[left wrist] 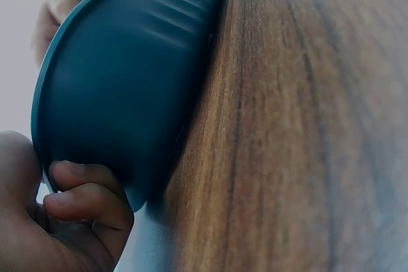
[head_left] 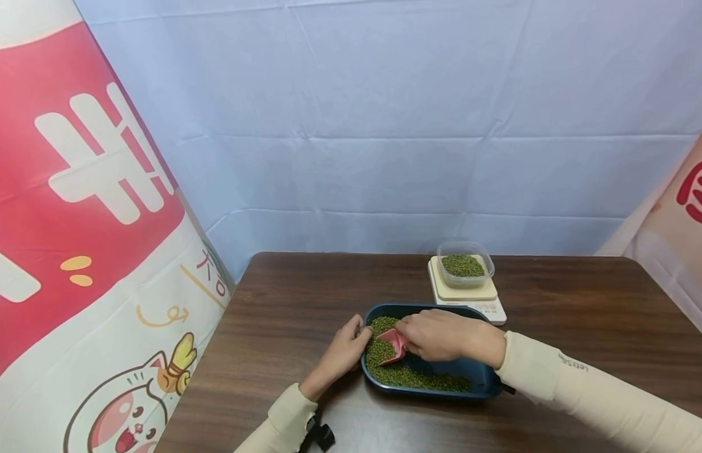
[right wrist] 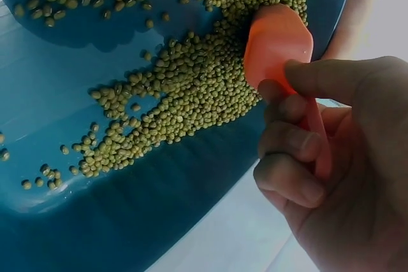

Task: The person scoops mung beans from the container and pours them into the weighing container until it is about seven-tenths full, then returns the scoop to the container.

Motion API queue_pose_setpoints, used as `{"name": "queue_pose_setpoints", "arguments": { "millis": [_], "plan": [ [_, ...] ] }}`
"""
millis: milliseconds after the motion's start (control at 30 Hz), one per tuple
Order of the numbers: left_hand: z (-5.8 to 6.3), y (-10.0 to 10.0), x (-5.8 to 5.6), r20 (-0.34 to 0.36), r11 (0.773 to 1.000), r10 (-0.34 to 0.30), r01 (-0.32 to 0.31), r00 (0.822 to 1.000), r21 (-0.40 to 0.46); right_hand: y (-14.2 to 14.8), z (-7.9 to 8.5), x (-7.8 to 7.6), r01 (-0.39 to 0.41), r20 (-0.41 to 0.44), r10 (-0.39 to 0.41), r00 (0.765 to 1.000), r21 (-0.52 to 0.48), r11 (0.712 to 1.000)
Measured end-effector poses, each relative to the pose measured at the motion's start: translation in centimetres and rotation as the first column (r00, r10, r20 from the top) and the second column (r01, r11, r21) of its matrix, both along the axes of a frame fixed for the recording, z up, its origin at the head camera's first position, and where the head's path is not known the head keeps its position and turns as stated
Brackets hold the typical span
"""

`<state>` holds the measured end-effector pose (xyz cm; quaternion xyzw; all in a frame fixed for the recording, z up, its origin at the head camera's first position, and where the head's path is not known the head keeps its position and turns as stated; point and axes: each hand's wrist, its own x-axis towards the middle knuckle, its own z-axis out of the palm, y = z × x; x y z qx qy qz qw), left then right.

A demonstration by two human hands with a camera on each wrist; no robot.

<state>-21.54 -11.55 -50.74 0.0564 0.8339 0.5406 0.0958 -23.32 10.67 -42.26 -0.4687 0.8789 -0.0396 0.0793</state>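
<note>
A dark blue tray (head_left: 441, 392) holds green mung beans (right wrist: 185, 87), heaped mostly at its left end and along its near side. My right hand (head_left: 441, 335) grips a pink scoop (head_left: 394, 346) by its handle; the scoop's bowl sits among the beans at the left end. In the right wrist view the fingers (right wrist: 290, 141) curl round the scoop handle. My left hand (head_left: 345, 345) holds the tray's left rim, thumb over the edge and fingers curled against the outer wall, as the left wrist view shows.
Behind the tray stands a white kitchen scale (head_left: 489, 308), carrying a clear plastic container (head_left: 464, 282) with mung beans in it. Everything rests on a brown wooden table (head_left: 294, 296). A pale cloth (head_left: 351, 170) hangs behind the table, with a printed banner (head_left: 102, 207) at the left.
</note>
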Motion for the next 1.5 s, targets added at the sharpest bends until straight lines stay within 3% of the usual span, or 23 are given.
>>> {"name": "queue_pose_setpoints", "arguments": {
  "millis": [500,1200,1500],
  "plan": [
    [-0.2,0.0,-0.1,0.001,1.0,0.014,-0.014,1.0,0.003,1.0,-1.1,-0.4,-0.024,0.063,0.031,0.998,-0.104,0.994],
    [-0.1,0.0,0.0,0.011,1.0,0.017,-0.017,1.0,0.018,2.5,-2.7,-0.6,0.009,0.229,0.023,0.973,-0.14,0.99],
    [-0.1,0.0,0.0,0.016,1.0,0.008,-0.009,1.0,0.018,3.0,-3.4,-0.7,-0.02,0.207,0.057,0.977,-0.178,0.984]
  ]
}}
